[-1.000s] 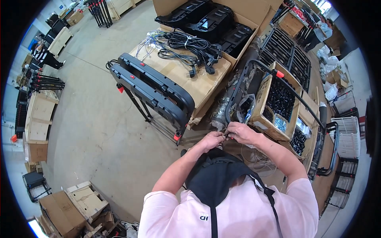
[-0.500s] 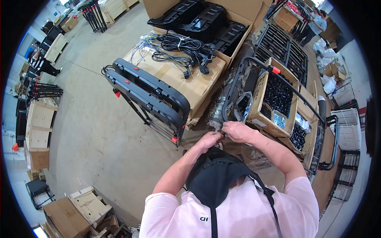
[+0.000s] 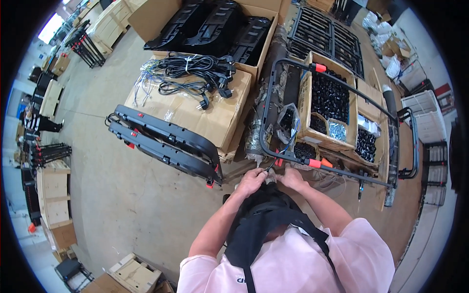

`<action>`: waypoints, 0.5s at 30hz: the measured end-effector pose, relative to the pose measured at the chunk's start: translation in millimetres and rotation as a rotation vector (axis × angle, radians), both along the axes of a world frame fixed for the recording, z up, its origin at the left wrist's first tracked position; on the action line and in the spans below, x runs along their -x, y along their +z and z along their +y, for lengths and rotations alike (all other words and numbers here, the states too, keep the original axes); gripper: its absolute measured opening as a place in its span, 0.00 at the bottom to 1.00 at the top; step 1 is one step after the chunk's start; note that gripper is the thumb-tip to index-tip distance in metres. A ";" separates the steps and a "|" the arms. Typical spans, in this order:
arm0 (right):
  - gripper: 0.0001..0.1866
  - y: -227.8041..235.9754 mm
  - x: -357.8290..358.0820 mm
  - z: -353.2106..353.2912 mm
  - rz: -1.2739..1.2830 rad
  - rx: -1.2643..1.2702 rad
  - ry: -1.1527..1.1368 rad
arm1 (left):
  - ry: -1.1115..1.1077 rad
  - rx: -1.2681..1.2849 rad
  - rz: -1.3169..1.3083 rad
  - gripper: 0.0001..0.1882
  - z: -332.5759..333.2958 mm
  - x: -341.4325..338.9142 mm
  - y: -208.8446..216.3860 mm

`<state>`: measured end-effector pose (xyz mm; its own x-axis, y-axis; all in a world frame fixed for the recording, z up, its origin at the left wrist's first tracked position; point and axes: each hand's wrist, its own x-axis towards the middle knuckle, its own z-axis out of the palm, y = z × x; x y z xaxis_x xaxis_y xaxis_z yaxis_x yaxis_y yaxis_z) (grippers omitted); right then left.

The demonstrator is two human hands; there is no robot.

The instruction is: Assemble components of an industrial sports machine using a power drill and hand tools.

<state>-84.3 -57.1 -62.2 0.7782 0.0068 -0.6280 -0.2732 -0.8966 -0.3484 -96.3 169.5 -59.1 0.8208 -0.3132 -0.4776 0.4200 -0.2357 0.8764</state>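
My left hand is closed at the near rail of a black tube frame, its fingers pinching a thin dark cable. Blue wires run up from there across the frame's corner. My right hand is just to the right, below a red piece on that rail. Its fingers are bent and partly hidden, so whether they grip anything is unclear. The frame rests over wooden boxes, among them a box of small black parts.
Left of my hands stand two long black panels with red switches. Bundled black power cords lie on a cardboard box. Behind is an open carton of black moulded covers. Black grates lie at the back right.
My hands, close together before, have moved apart, the right one shifting right. The view has turned, and the frame's near rail with red pieces now shows beside my hands.
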 end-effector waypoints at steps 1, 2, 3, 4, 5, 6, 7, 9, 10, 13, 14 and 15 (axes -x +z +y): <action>0.37 -18.3 -4.9 4.7 -0.028 0.069 -0.068 | -0.008 -0.019 0.006 0.18 3.5 3.4 -5.1; 0.40 -35.7 -13.2 7.3 -0.024 0.030 -0.091 | 0.011 0.016 0.017 0.18 7.2 6.1 -9.8; 0.40 -69.9 -21.0 11.5 -0.013 0.003 -0.089 | 0.040 0.046 0.029 0.18 14.4 10.8 -19.1; 0.38 -106.2 -28.8 14.0 -0.133 0.070 0.040 | 0.050 0.037 -0.006 0.17 17.9 13.9 -27.6; 0.35 -132.9 -37.3 -5.4 -0.262 0.169 0.107 | -0.022 0.038 -0.014 0.17 2.4 1.4 -20.2; 0.32 -157.7 -47.9 -24.9 -0.193 0.210 -0.086 | -0.045 0.093 0.061 0.18 -13.0 -7.6 -7.9; 0.29 -162.9 -59.5 -14.9 -0.112 0.217 -0.230 | -0.014 0.118 0.149 0.19 -11.5 -5.9 -1.7; 0.26 -154.2 -61.5 8.8 -0.091 0.162 -0.235 | 0.044 0.125 0.216 0.18 -1.5 1.6 6.3; 0.25 -160.3 -63.2 -0.9 -0.127 0.126 -0.305 | 0.074 0.186 0.261 0.16 -9.6 -0.4 11.4; 0.23 -158.1 -53.9 -14.7 -0.039 0.118 -0.414 | 0.070 0.259 0.304 0.15 -29.0 -4.5 11.9; 0.20 -145.7 -38.6 -11.1 -0.193 -0.068 -0.481 | 0.109 0.288 0.309 0.15 -28.9 -3.5 8.8; 0.19 -133.2 -14.2 -14.1 -0.051 -0.348 -0.592 | 0.152 0.321 0.313 0.15 -29.3 -2.9 6.4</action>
<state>-70.1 -71.2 -195.4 0.7415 -0.2336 -0.6289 -0.6582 -0.4347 -0.6146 -93.4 140.2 -52.7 0.7007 -0.3728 -0.6083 0.6845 0.1111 0.7205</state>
